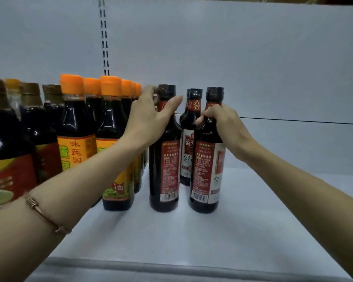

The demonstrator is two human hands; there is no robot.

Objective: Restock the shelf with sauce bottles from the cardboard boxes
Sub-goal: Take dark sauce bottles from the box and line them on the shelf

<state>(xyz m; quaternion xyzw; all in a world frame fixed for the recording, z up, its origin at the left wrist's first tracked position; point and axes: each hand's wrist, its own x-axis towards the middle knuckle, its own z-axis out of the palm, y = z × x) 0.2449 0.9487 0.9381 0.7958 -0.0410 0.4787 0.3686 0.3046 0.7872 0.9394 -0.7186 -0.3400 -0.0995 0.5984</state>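
Right hand (222, 123) grips a glossy dark glass bottle (207, 159) by its slim neck on the smooth white shelf (192, 237), left hand (151, 117) spread loose against its black-capped neighbour (164, 155).

Place: we are in a shop, at a retail display shelf (253, 200).
Stock: we see sauce bottles (114, 143) lined in rows by brand, labels facing out, with barcodes showing.
Fittings: we note a white back panel (232, 58) with a slotted upright (104, 37) for adjustable shelving.
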